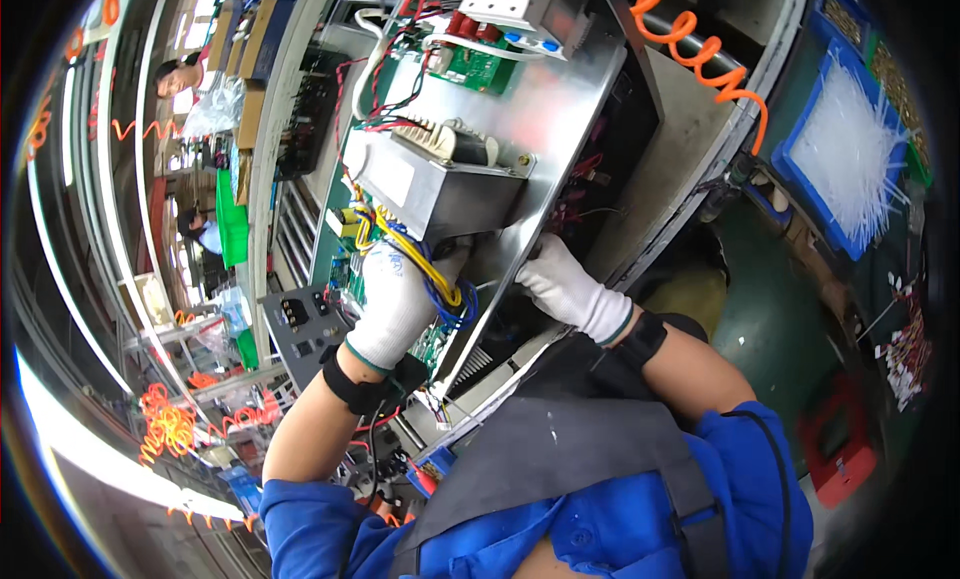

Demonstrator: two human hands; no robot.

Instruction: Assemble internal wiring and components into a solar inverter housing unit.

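Observation:
An upright metal panel [583, 104] stands before me, carrying a grey box-shaped transformer [465, 201] and circuit boards. My left hand [392, 297], in a white knitted glove, reaches in beneath the transformer, beside a bundle of yellow and blue wires [440, 284]. The wires and the transformer hide its fingertips. On the panel's other side, my right hand [568, 287], gloved too, is closed, its bent fingers against the panel near its edge. What lies between those fingers is hidden.
A dark control box [300, 329] stands left of the panel. To the right, a blue tray [845, 154] holds clear plastic strips, and a coiled orange hose [690, 44] hangs down. A red tool-like object [840, 459] lies lower right. Other people [180, 76] are at the far left.

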